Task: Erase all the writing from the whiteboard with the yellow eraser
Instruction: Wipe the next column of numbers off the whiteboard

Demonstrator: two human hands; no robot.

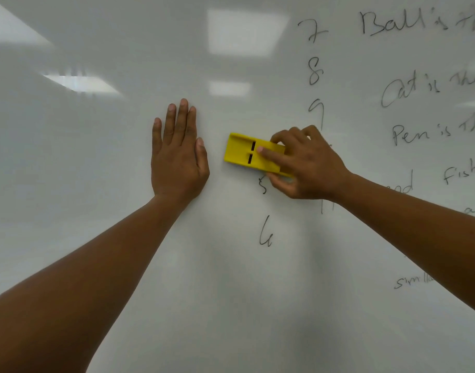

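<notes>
Yellow eraser (251, 155) is pressed flat on the whiteboard (96, 162), and the right hand (306, 165) grasps it at its right end, with the index finger lying on top. Left hand (177, 157) rests open and flat on the board, just beside the eraser. Black handwriting (408, 130) remains at the right, and the digits 5 and 6 (266, 232) stand below the eraser.

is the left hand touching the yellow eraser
Apart. The head view shows bare whiteboard between the left hand, flat on the board, and the yellow eraser held by the right hand.
</notes>
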